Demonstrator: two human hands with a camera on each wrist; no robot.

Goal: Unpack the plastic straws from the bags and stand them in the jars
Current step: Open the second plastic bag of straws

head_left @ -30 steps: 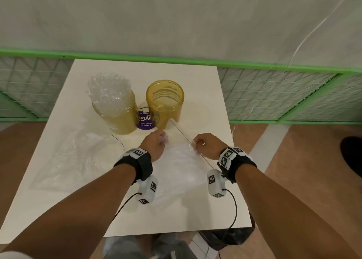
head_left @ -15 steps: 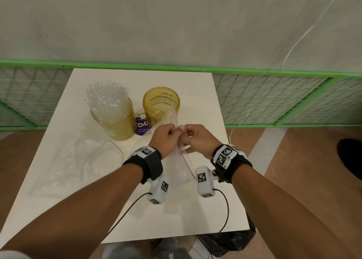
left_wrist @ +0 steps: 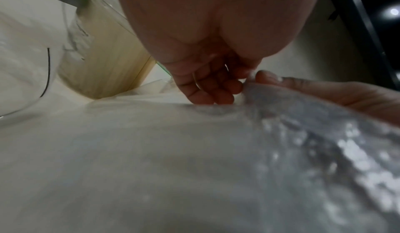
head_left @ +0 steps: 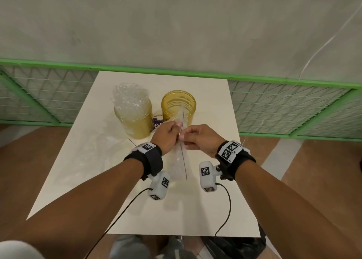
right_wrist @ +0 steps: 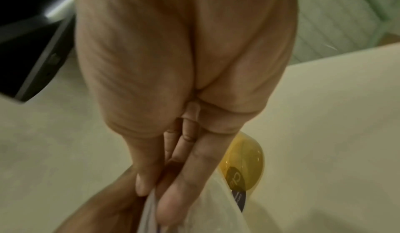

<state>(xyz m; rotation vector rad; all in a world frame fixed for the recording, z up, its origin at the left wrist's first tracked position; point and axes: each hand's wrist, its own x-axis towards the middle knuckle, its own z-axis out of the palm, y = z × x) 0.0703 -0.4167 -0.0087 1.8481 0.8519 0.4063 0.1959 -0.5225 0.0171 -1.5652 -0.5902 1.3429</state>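
Fingertips of the left hand [head_left: 166,135] and right hand [head_left: 201,139] meeting at the top edge of a clear plastic bag of straws [head_left: 179,160], both pinching it from either side, lifted above the white table [head_left: 211,200]. Left fingers [left_wrist: 207,89] curled down onto the crinkled plastic, right thumb pressed against them. Right fingers [right_wrist: 173,182] long and close together, clamped on the bag's rim with the thumb. Bag hanging down between the two wrists, a thin dark line running along its length, lower end close to the tabletop; contact there unclear. Just beyond the hands, an amber jar [head_left: 178,106], upright, nothing seen inside it. To its left, a second amber jar [head_left: 135,119] packed with clear straws [head_left: 130,96] standing above the rim. Between the jars, a small purple label [head_left: 157,122]. Left of the hands, a flattened clear bag [head_left: 88,154] lying on the table. Behind the table, a green rail [head_left: 274,80] with wire mesh.
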